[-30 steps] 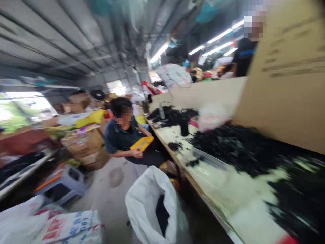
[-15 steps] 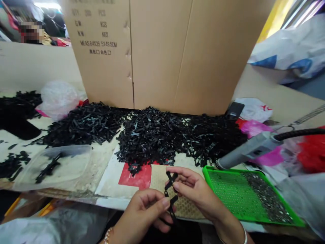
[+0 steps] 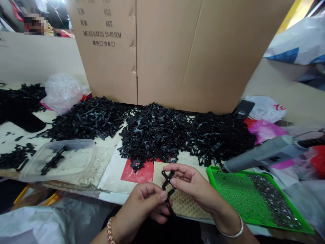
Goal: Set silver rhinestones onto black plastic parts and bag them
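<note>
Over the front edge of the bench, my right hand (image 3: pixel 194 185) pinches a small black X-shaped piece (image 3: pixel 168 177) made of crossed flat strips. Just below it, my left hand (image 3: pixel 146 200) is closed on a black strip piece (image 3: pixel 169 202) between thumb and fingers. The two black pieces meet or overlap near the left thumb; whether they are joined I cannot tell. Beneath the hands lies a tan honeycomb-patterned pad (image 3: pixel 188 203). Beyond them rises a heap of small black jointed pieces (image 3: pixel 154 132).
A green tray (image 3: pixel 211 176) of small metal parts stands right, under a grey tool (image 3: pixel 264 154) with a black cable. A clear plastic tub (image 3: pixel 83 164) holds black pieces at left. More black strips (image 3: pixel 88 117) are heaped behind it. A large cardboard box (image 3: pixel 162 51) blocks the back.
The view has shifted, so the bench sits slightly higher and objects on the right lie further right. Both hands keep their pinch on the black pieces, with the X-shaped piece turned slightly.
</note>
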Demonstrator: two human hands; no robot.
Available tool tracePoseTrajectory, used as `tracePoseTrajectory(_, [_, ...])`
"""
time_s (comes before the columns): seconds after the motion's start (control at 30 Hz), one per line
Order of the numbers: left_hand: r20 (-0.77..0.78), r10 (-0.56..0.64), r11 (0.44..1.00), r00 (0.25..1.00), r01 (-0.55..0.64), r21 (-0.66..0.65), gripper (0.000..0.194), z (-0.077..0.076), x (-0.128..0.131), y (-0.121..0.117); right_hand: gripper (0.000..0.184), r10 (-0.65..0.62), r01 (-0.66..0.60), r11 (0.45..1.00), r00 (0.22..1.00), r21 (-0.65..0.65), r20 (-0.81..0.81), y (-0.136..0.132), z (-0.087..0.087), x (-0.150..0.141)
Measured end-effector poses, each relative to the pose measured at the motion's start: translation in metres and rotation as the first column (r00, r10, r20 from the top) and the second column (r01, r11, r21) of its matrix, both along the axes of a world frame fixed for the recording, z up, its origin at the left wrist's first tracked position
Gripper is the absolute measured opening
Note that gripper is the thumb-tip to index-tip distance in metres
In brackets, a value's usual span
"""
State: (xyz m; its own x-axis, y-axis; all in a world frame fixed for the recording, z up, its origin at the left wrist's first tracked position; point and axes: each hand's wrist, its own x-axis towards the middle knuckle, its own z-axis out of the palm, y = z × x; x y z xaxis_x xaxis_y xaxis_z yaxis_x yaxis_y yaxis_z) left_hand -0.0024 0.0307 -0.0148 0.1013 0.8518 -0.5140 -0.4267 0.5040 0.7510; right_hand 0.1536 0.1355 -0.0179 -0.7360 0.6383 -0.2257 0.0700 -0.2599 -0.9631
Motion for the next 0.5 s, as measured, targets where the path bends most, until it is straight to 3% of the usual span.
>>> tracePoseTrajectory(0.23, [-0.058, -0.017, 0.999, 0.998, 0.019, 0.039, 0.046, -0.0044, -0.0012, 0.0076, 0.039, 0.025, -0.026, 0.998, 0.999, -0.055, -0.020, 0.0047, 0.0037, 0.0029])
tracePoseTrajectory(0.5, [-0.165, -0.043, 0.997, 0.985, 0.052, 0.051, 0.051, -0.0107, -0.0029, 0.0069, 0.043, 0.004, -0.005, 0.996, 1.000, -0.091, -0.012, 0.0058, -0.0043, -0.0011])
